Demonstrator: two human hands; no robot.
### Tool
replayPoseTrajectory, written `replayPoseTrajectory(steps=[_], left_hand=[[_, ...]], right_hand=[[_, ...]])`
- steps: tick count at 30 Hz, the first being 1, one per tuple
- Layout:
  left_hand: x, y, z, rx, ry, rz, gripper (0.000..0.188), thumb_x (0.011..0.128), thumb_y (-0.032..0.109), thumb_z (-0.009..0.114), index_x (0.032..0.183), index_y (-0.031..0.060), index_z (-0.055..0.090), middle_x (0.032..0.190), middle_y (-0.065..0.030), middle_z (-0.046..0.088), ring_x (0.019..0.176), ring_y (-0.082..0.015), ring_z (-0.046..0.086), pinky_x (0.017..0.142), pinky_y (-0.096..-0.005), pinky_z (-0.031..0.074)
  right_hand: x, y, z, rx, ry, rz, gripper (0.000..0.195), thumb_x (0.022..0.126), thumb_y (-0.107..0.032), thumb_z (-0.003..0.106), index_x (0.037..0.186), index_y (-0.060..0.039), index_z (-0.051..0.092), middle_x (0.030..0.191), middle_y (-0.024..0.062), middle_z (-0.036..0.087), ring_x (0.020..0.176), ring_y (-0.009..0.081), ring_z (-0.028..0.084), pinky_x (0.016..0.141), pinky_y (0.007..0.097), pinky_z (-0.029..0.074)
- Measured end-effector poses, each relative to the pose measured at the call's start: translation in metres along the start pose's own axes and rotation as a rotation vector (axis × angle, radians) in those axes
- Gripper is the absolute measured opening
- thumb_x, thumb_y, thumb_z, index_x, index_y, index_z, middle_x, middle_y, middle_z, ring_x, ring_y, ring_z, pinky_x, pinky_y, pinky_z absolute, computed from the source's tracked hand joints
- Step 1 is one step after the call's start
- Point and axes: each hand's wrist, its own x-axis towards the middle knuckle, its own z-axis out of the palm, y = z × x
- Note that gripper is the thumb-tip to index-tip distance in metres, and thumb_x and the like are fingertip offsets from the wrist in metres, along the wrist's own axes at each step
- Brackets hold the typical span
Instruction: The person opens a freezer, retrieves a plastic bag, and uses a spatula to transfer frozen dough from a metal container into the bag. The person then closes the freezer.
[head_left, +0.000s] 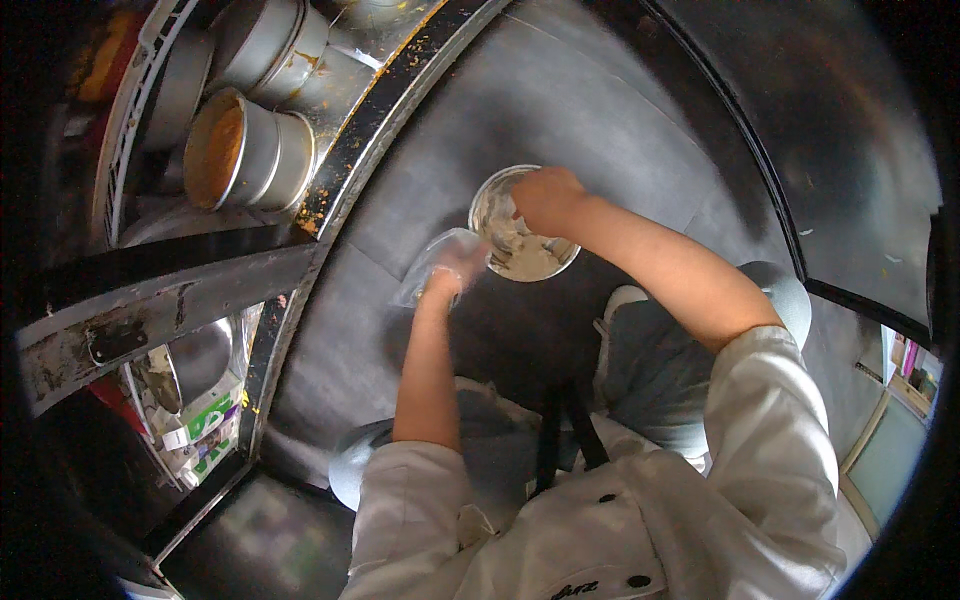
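Observation:
A round metal bowl rests on the dark grey floor between my knees, with pale, creamy paste inside. Over the bowl's upper right part, my right hand reaches in with curled fingers. Whether it grips a utensil is hidden by the hand itself. At the bowl's left rim is my left hand, blurred and covered by loose clear plastic. The plastic flares out towards the wrist; I cannot tell if it is a bag or a disposable glove. Whether the left fingers touch the rim is unclear.
Left, a stained metal-framed shelf bears round metal tins, one with orange-brown residue. Below are a metal bowl and several printed packages. Dark panels stand at right. My bent knees flank the bowl.

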Motion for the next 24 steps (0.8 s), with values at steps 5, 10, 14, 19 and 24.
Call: replayPoseTrajectory(steps=[5, 10, 14, 19, 24], left_hand=[[0.003, 0.001, 0.02, -0.204, -0.073, -0.079, 0.052, 0.08, 0.045, 0.055, 0.099, -0.0044, 0.057, 0.104, -0.0246, 0.058, 0.099, -0.0369, 0.055, 0.083, -0.0425, 0.042], [-0.065, 0.058, -0.052, 0.042, 0.249, 0.345, 0.039, 0.085, 0.039, 0.051, 0.086, 0.0001, 0.058, 0.078, -0.0203, 0.058, 0.071, -0.036, 0.053, 0.066, -0.0433, 0.041], [-0.135, 0.081, -0.13, 0.196, 0.225, 0.386, 0.034, 0.088, 0.035, 0.046, 0.086, 0.0036, 0.059, 0.076, -0.0184, 0.059, 0.065, -0.0369, 0.052, 0.061, -0.043, 0.041], [-0.183, 0.073, -0.157, 0.05, 0.697, 0.524, 0.021, 0.088, 0.018, 0.051, 0.078, 0.0019, 0.061, 0.071, -0.0133, 0.061, 0.064, -0.0263, 0.056, 0.054, -0.0396, 0.039], [-0.195, 0.058, -0.158, 0.052, 1.076, 0.468, 0.023, 0.088, 0.017, 0.052, 0.081, -0.0021, 0.062, 0.074, -0.0115, 0.063, 0.065, -0.0204, 0.057, 0.056, -0.035, 0.041]], right_hand=[[-0.028, 0.007, -0.012, -0.048, -0.072, 0.009, 0.021, 0.07, -0.005, 0.059, 0.09, -0.0082, 0.067, 0.084, 0.0127, 0.066, 0.085, 0.0306, 0.062, 0.075, 0.0388, 0.049], [-0.089, 0.009, -0.088, 0.111, 0.178, 0.175, 0.021, 0.076, -0.003, 0.053, 0.095, -0.0061, 0.059, 0.085, 0.0192, 0.063, 0.084, 0.0359, 0.061, 0.069, 0.0445, 0.049], [-0.127, 0.005, -0.141, 0.111, 0.48, 0.141, 0.021, 0.073, 0.001, 0.05, 0.092, -0.0054, 0.054, 0.078, 0.0196, 0.061, 0.078, 0.0372, 0.06, 0.067, 0.0467, 0.046], [-0.129, -0.032, -0.15, 0.241, 0.685, -0.025, 0.022, 0.081, -0.001, 0.052, 0.102, -0.0018, 0.057, 0.082, 0.0204, 0.06, 0.078, 0.0382, 0.057, 0.065, 0.0397, 0.044], [-0.119, -0.076, -0.138, 0.501, 0.534, -0.119, 0.019, 0.085, -0.004, 0.051, 0.102, -0.0003, 0.059, 0.076, 0.0171, 0.06, 0.069, 0.0324, 0.058, 0.062, 0.0362, 0.043]])
